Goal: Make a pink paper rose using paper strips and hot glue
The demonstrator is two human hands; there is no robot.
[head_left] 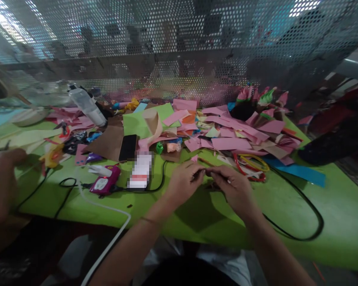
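My left hand (185,178) and my right hand (232,183) meet above the front part of the green table (155,226). The fingertips of both are pinched together around something small and dark (208,173), mostly hidden by the fingers, so I cannot make out its kind. Under the right hand's fingers lie small dark scraps. A pair of scissors with red and yellow handles (255,163) rests just beyond my right hand. To the left of my left hand lies a phone with a lit screen (141,171), its picture blurred out.
Pink paper strips (231,143) heap along the back before a perforated metal screen (179,47). A dark phone (128,147), magenta device (105,182), leaning bottle (88,106) and yellow glue gun (52,155) lie leftward. Black cable (319,226) loops right. Another person's arm (1,186) reaches in left.
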